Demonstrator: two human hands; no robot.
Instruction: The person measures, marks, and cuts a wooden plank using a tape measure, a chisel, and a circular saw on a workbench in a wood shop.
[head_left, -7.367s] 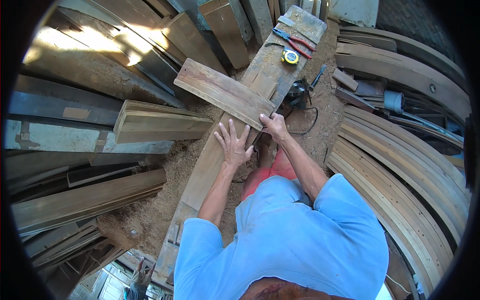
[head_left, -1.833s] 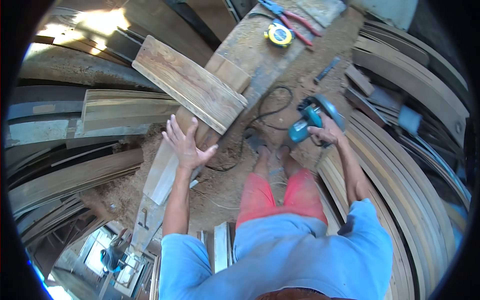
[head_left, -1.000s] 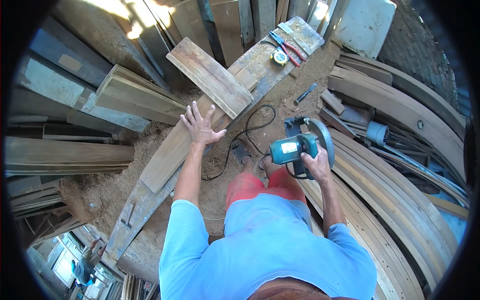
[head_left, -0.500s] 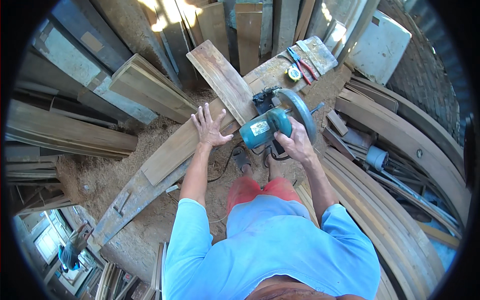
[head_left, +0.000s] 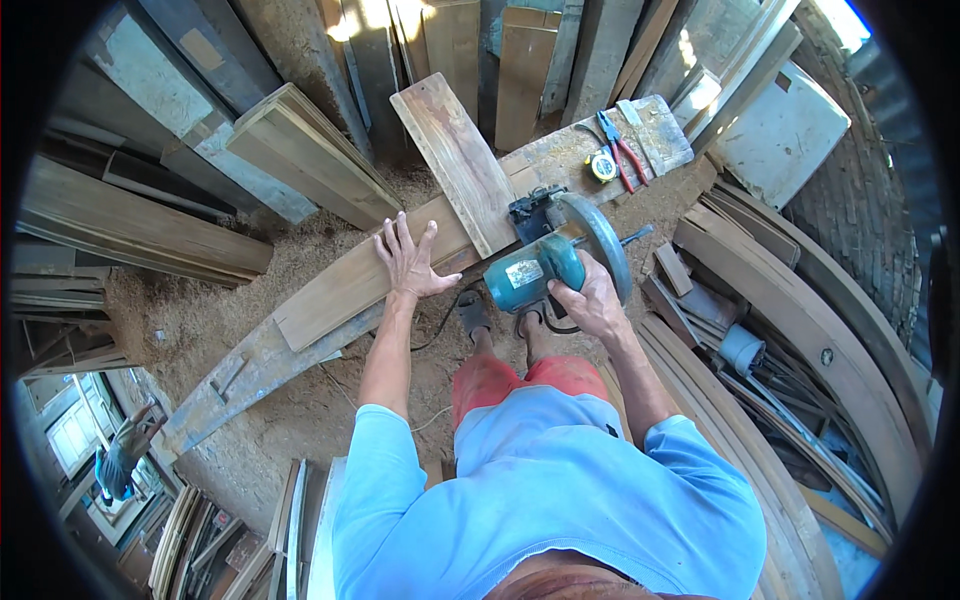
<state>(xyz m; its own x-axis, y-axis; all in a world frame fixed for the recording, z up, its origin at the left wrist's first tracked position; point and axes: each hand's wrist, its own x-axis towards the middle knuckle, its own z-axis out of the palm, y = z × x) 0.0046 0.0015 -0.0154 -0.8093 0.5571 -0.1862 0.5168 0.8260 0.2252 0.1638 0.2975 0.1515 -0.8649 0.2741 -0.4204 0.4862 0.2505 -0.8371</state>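
My right hand (head_left: 592, 300) is wrapped round the rear handle of a teal circular saw (head_left: 520, 275) with a grey round guard. The saw rests at the right end of a long plank (head_left: 350, 285), beside a shorter board (head_left: 455, 165) lying crosswise over it. Fingers spread, my left hand (head_left: 410, 260) presses flat on the long plank, left of the short board. Both pieces lie on a worn wooden bench (head_left: 215, 400). The blade and its contact with the wood are hidden by the saw body.
Beyond the saw, the bench holds a tape measure (head_left: 601, 166) and red-and-blue pliers (head_left: 622, 150). Boards lean along the far side, and curved timbers (head_left: 800, 330) are stacked at right. A cord (head_left: 440, 330) runs near my feet. Another person (head_left: 120, 460) is at far left.
The view has shifted slightly, so the scene sits a little differently. My left hand stays flat on the plank and my right hand keeps hold of the saw, with little visible movement.
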